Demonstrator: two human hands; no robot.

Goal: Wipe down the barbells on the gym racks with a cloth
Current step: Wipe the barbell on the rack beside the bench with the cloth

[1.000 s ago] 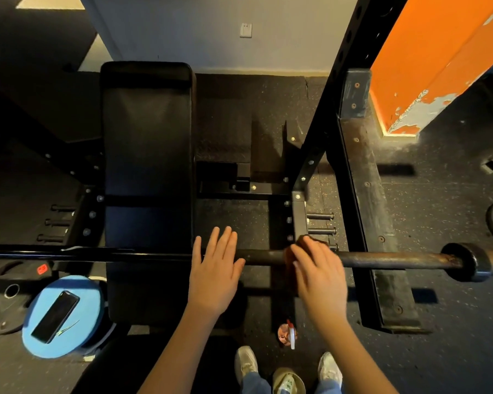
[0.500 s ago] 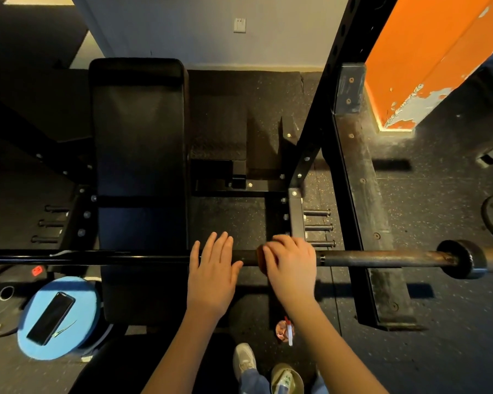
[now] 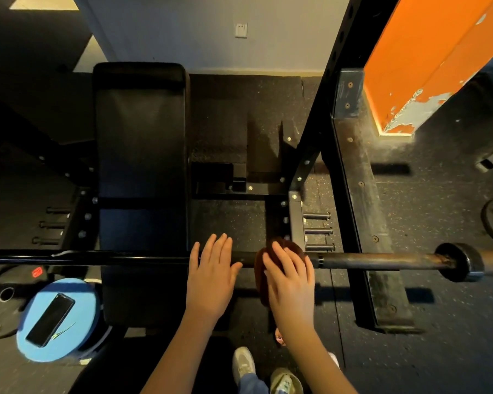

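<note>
Rust-brown cloth [image 3: 260,277] is draped over the barbell [image 3: 376,261], just to your side of the rack's black upright [image 3: 322,123]. Your right hand [image 3: 291,282] lies on top of it. Its fingers [image 3: 285,257] are spread and nearly straight across the cloth, pressing it onto the bar rather than wrapping it. The thumb is hidden, so you cannot tell whether it hooks underneath. A fold of the cloth hangs down below the bar on the inner side of that hand.

Your left hand [image 3: 211,277] is just beside it, apart from the cloth. The palm is flat on the bare bar, the fingers [image 3: 219,245] are straight and close together, and it holds nothing.

The barbell runs level across the whole view. It is glossy black to your left and dull and rusty to your right, as far as the thick collar [image 3: 464,265]. It passes over the near end of the black upholstered pad [image 3: 141,155].

Three storage pegs [image 3: 316,231] stick out of the rack near your right fingertips.

On the floor to your left a blue weight plate [image 3: 77,297] has a dark phone [image 3: 51,319] lying on it. Your shoes [image 3: 244,362] show between your forearms, and an orange pillar [image 3: 427,66] with chipped paint stands at the far right.
</note>
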